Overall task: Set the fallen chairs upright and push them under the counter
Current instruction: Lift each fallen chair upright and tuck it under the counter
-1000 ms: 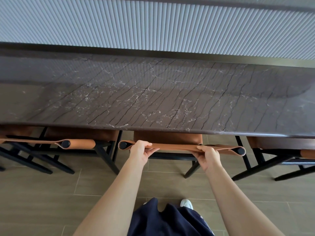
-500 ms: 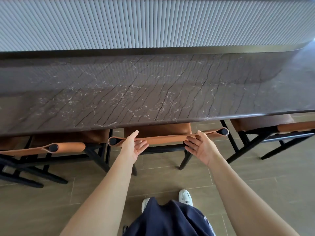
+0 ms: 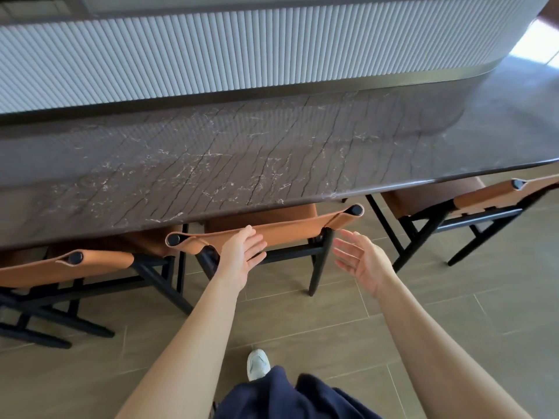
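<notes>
— Tan leather: any lying down?
— None I see. Left chair (image 3: pixel 75 267), mid chair (image 3: pixel 290 232) and right chair (image 3: pixel 484 201) stand upright, seats under the counter (image 3: pixel 272 152). My left hand (image 3: pixel 242 255) and right hand (image 3: pixel 360 261) hover spread, empty, by the mid chair.

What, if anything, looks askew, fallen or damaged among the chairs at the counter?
Nothing stands out. The left chair, middle chair and right chair all stand upright, seats under the counter, backrests parallel to its edge. No damage shows.
</notes>
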A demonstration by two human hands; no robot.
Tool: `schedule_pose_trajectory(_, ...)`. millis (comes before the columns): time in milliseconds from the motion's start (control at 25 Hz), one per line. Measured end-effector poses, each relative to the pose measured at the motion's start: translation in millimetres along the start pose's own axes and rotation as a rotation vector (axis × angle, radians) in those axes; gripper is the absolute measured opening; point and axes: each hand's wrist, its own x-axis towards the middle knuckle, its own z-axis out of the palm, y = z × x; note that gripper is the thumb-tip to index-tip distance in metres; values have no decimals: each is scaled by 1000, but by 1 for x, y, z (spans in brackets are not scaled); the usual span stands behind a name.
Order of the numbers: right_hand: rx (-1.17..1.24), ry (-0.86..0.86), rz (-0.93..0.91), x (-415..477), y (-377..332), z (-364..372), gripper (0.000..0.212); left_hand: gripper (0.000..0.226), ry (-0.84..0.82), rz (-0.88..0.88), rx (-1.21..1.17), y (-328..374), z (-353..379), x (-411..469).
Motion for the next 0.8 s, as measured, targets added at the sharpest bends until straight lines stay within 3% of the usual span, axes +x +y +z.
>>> schedule_pose_trajectory(280, -21, 50, -95, -45, -31, -106, 25, 28, -136, 138, 236, -56, 93, -47)
schedule_pose_trajectory(800, 71, 216, -193, -88, -52, -262, 27, 18, -323, 163, 374, -123, 249, -83)
